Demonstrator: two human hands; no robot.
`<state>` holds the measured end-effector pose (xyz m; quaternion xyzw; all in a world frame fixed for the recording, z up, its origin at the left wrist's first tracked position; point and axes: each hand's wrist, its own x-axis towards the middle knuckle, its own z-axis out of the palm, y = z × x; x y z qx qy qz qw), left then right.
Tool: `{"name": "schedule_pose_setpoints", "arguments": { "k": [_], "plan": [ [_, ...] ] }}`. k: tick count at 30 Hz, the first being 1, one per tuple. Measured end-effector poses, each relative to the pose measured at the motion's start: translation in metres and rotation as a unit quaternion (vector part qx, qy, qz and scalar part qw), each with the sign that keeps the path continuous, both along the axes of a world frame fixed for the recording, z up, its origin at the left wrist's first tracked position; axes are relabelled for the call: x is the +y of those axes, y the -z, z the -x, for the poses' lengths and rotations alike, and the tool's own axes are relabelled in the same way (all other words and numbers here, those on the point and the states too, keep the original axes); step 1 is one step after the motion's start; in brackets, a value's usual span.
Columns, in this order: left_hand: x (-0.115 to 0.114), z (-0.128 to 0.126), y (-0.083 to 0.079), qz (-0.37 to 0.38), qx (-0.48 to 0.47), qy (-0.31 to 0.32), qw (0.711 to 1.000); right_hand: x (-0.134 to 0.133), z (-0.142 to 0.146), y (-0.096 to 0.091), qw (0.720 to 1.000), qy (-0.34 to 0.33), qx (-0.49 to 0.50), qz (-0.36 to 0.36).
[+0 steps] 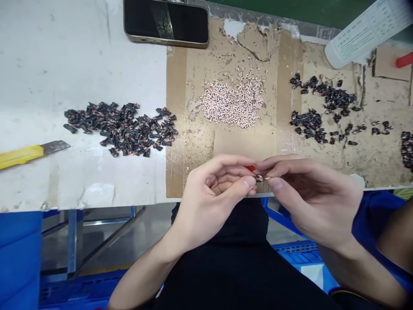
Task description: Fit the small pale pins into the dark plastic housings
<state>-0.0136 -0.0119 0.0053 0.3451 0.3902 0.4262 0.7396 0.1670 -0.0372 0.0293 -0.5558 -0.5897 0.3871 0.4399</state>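
Note:
My left hand [216, 193] and my right hand [309, 198] meet over the cardboard's front edge, fingertips pinching a tiny red-and-black part [259, 177]. My fingers hide most of it, and a red tip shows above. Behind my hands lies a heap of pale pink small pieces [232, 103]. To the left, on the white bench, sits a pile of black parts with red bands [121, 129]. Loose dark pieces [322, 97] are scattered on the cardboard [196, 159] to the right.
A smartphone [166, 21] lies at the far edge, and a yellow utility knife [29, 155] lies at the left. A white plastic bottle [368, 36] rests at the upper right near a red object [405, 60]. Blue crates [19, 258] stand below the bench. A person's arm [396, 232] enters at the right.

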Motion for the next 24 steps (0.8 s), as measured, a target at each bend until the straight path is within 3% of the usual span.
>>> {"name": "schedule_pose_setpoints", "arguments": {
  "k": [9,16,24],
  "plan": [
    [-0.002,-0.002,-0.005,0.019,-0.012,-0.020,1.000,0.002,-0.007,0.000,0.996,-0.043,-0.069,-0.035],
    [-0.003,-0.004,-0.007,0.091,-0.072,-0.048,0.992,0.000,-0.005,0.006,0.999,-0.009,-0.002,-0.041],
    [-0.005,-0.008,-0.012,0.132,-0.116,-0.055,0.983,-0.001,-0.006,0.014,0.989,-0.001,-0.090,-0.120]
  ]
}}
